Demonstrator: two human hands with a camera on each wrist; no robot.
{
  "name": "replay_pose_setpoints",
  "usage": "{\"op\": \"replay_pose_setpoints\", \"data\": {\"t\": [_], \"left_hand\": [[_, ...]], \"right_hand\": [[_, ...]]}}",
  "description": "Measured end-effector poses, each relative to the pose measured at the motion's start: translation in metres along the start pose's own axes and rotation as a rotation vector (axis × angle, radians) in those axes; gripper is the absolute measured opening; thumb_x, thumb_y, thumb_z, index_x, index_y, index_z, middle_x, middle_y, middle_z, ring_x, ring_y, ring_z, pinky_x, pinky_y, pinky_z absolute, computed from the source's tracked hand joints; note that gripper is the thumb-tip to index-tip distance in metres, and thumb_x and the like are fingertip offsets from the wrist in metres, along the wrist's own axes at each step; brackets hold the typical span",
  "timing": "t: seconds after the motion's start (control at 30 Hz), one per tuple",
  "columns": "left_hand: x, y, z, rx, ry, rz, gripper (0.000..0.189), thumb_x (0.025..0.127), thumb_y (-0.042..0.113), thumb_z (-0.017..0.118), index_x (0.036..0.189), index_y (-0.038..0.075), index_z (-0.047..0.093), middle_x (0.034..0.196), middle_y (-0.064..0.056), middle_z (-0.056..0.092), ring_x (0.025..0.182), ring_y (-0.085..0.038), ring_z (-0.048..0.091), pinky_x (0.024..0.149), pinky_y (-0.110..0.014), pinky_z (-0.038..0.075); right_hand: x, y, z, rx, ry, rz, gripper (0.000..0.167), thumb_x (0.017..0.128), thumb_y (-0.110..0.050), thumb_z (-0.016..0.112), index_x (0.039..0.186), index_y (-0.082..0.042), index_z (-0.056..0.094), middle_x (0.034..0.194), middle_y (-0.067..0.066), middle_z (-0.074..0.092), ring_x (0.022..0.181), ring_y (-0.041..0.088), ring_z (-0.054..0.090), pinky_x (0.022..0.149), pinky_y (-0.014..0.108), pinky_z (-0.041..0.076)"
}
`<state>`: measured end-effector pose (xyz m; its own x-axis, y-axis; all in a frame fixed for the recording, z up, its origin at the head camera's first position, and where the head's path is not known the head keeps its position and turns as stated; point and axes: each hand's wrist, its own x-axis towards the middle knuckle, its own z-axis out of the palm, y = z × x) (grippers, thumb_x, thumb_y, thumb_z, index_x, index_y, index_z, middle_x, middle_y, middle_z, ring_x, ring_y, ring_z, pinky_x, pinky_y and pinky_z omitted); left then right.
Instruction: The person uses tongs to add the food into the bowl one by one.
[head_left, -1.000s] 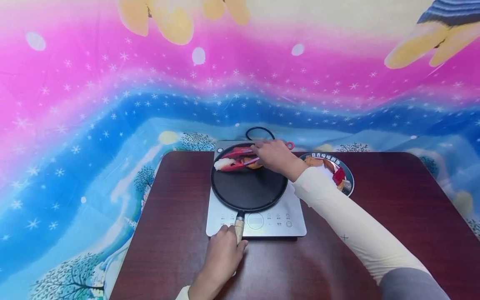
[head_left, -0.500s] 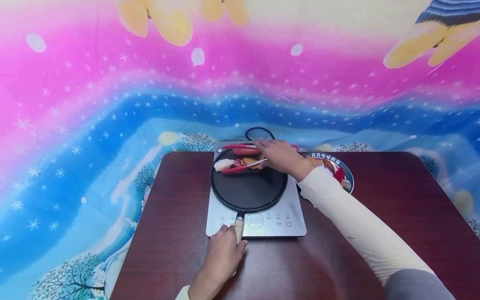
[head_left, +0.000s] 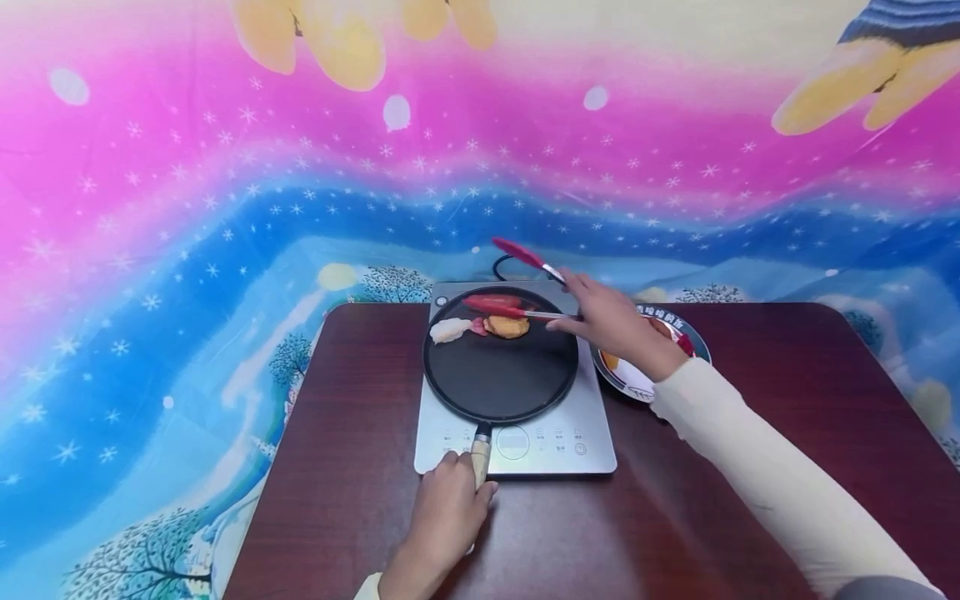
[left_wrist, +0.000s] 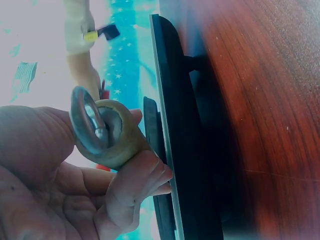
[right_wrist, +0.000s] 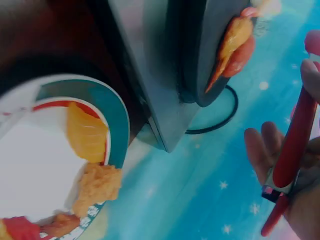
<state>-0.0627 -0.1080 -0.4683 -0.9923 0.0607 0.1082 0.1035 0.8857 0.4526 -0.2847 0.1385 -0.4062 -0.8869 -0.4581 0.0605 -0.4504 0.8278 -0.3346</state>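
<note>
In the head view, my left hand (head_left: 450, 500) grips the handle (head_left: 481, 463) at six o'clock of the black pan (head_left: 498, 383), fingers curled round it; a firm hold there should stop the pan sliding on the hot plate (head_left: 596, 454). My right hand (head_left: 611, 321) has thumb and fingers round the tongs (head_left: 520, 252), their arms spread wide with nothing I can see clamped between. To work them well, I judge, I'd bring both tips level about a piece and squeeze lightly, clear of the rim. The golden piece (head_left: 507, 327) lies near twelve o'clock in the pan, the white piece (head_left: 448, 331) at ten, a pink bit (head_left: 477, 327) between; the plate (head_left: 630, 375) sits at three on the desk (head_left: 337, 375). The left wrist view shows the pale handle ending in a metal loop (left_wrist: 80, 125). In the right wrist view, toward one o'clock, the golden piece looks creased and glossy, something reddish (right_wrist: 242, 59) beside it; the tongs show red grips and a silver hinge (right_wrist: 277, 186).
</note>
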Motion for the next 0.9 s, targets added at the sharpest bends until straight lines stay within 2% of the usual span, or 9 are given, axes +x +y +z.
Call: {"op": "replay_pose_setpoints", "data": {"t": [0.13,0.23,0.33,0.5,0.63,0.73,0.8,0.9], "left_hand": [[0.0,0.001,0.0,0.008,0.007,0.006,0.035,0.079,0.022,0.087,0.092,-0.006,0.071,0.073,-0.008,0.058,0.061,-0.023,0.06,0.059,-0.039,0.051],[0.0,0.001,-0.001,0.019,0.006,0.001,0.036,0.079,0.022,0.087,0.094,-0.007,0.071,0.074,-0.007,0.058,0.062,-0.022,0.059,0.06,-0.038,0.051],[-0.001,0.0,-0.002,0.028,-0.002,-0.018,0.036,0.08,0.023,0.087,0.095,-0.006,0.071,0.074,-0.007,0.057,0.062,-0.021,0.058,0.06,-0.038,0.05],[-0.002,-0.001,-0.003,0.031,-0.006,-0.023,0.036,0.08,0.023,0.086,0.096,-0.006,0.071,0.075,-0.007,0.058,0.063,-0.022,0.06,0.06,-0.039,0.05],[-0.002,0.0,-0.003,0.024,-0.008,-0.014,0.037,0.08,0.022,0.086,0.097,-0.007,0.071,0.076,-0.008,0.06,0.063,-0.023,0.061,0.06,-0.039,0.051],[-0.002,0.001,-0.002,0.018,-0.012,-0.011,0.038,0.08,0.022,0.087,0.097,-0.007,0.071,0.076,-0.008,0.06,0.062,-0.022,0.061,0.059,-0.039,0.051],[-0.001,0.002,-0.002,0.015,-0.013,-0.009,0.038,0.079,0.022,0.087,0.097,-0.007,0.071,0.075,-0.008,0.059,0.062,-0.022,0.06,0.059,-0.038,0.051],[0.0,0.003,-0.001,0.016,-0.015,-0.007,0.038,0.08,0.023,0.087,0.097,-0.007,0.071,0.075,-0.008,0.059,0.062,-0.021,0.06,0.059,-0.038,0.051]], "right_hand": [[-0.029,0.009,-0.01,0.074,0.009,0.096,0.102,0.092,-0.047,0.074,0.166,-0.015,0.01,0.153,0.023,0.046,0.117,0.036,0.064,0.097,0.058,0.053],[-0.047,0.023,-0.016,0.073,0.075,0.097,0.104,0.091,-0.042,0.077,0.165,-0.012,0.011,0.133,0.022,0.056,0.098,0.03,0.066,0.085,0.053,0.056],[-0.061,0.04,-0.019,0.081,0.135,0.118,0.104,0.09,-0.044,0.078,0.165,-0.01,0.014,0.118,0.02,0.057,0.094,0.029,0.065,0.078,0.051,0.056],[-0.08,0.067,-0.021,0.083,0.118,0.238,0.109,0.089,-0.055,0.074,0.165,-0.007,0.01,0.123,0.027,0.052,0.089,0.032,0.062,0.068,0.046,0.058],[-0.096,0.087,-0.019,0.057,0.097,0.292,0.107,0.091,-0.054,0.073,0.162,0.001,0.014,0.119,0.027,0.051,0.081,0.029,0.058,0.057,0.037,0.053],[-0.108,0.1,-0.017,0.017,0.078,0.326,0.108,0.09,-0.057,0.072,0.159,0.006,0.019,0.116,0.026,0.052,0.082,0.029,0.057,0.058,0.039,0.052],[-0.115,0.108,-0.017,-0.005,0.059,0.351,0.109,0.089,-0.059,0.072,0.158,0.008,0.021,0.119,0.029,0.052,0.085,0.034,0.058,0.063,0.047,0.056],[-0.126,0.118,-0.017,-0.044,0.04,0.368,0.114,0.088,-0.064,0.07,0.157,0.012,0.019,0.126,0.035,0.05,0.094,0.042,0.061,0.076,0.061,0.056]]}}
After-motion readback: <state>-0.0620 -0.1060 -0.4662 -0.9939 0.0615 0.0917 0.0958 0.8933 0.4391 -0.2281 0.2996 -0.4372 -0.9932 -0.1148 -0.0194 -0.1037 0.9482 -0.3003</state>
